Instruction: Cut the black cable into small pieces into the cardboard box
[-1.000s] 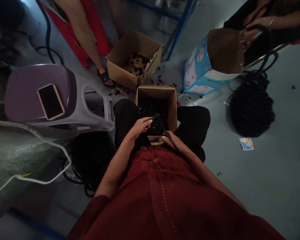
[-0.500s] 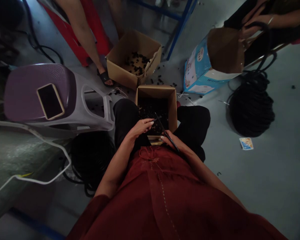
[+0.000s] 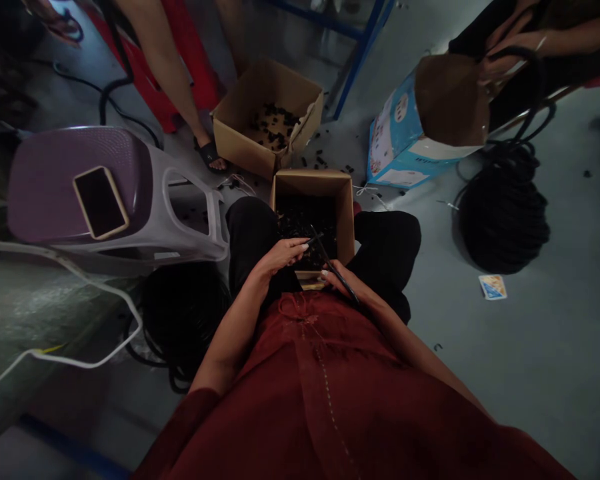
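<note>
Over the open cardboard box [image 3: 346, 220] between my knees, my left hand [image 3: 286, 253] pinches a short black strip [image 3: 312, 240] at its fingertips. My right hand [image 3: 338, 277] is closed around a long, thin, dark pointed tool [image 3: 347, 288], which slants from near the left fingertips back toward my waist. Its tip crosses close to the black strip; whether they touch I cannot tell. Dark small pieces [image 3: 300, 217] lie inside the box, too dim to make out singly.
Another cardboard box [image 3: 243, 143] with black bits stands ahead, beside a blue carton [image 3: 393, 143] at a co-worker's hands [image 3: 505, 63]. Left is a stool [image 3: 45, 180] bearing a phone [image 3: 101, 203]. Black cord coils [image 3: 503, 220] lie right, another coil [image 3: 185, 313] left.
My hands and what they hold look nearly unmoved. At the upper left, a co-worker's hand has come into view, and the black cord there has shifted to the right.
</note>
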The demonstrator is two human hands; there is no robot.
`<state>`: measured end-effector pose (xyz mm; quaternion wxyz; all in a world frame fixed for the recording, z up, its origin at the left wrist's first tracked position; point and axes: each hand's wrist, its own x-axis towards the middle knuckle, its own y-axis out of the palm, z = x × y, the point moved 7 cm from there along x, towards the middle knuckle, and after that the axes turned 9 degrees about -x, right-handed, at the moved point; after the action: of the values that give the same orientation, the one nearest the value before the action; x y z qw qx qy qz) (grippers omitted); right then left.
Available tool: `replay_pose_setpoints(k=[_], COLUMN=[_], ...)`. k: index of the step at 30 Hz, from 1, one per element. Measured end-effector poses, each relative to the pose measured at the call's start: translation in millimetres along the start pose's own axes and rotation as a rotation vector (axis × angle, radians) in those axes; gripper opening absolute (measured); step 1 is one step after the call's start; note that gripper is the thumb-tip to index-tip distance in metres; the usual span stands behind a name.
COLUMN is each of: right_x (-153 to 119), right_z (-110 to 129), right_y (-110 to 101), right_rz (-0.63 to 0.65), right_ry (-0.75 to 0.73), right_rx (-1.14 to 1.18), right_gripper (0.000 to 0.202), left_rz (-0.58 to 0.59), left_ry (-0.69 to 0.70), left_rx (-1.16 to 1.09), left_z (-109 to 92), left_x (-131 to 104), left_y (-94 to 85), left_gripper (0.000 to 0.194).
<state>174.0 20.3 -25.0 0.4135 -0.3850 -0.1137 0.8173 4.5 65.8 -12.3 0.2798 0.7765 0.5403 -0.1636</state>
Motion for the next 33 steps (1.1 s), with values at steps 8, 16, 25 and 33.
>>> replay_pose_setpoints(k=[8,16,25,33], right_x=[-8.5,-11.3,-10.5,-8.2], right_z=[16.3,25.4,23.0,19.2], right_y=[-9.1,-13.7,-14.9,-13.8], right_rz=[-0.070,-0.111,-0.126,-0.129], right_ry=[0.057,0.044,0.052,0.024], right_rx=[-0.121,-0.195,-0.195,-0.215], right_gripper=[0.040,0.036,0.031,0.028], left_rz=[0.017,0.011,0.018,0.022], left_ry=[0.010,0.006,0.030,-0.002], left_rx=[-0.027,-0.001,-0.003,0.009], left_z=[-0.6,-2.6,0.0,3.4], left_x=[-0.8,-1.7,-0.4,1.5], left_y=[0.9,1.0,0.7,3.1], left_gripper=[0.056,0.056,0.054,0.040])
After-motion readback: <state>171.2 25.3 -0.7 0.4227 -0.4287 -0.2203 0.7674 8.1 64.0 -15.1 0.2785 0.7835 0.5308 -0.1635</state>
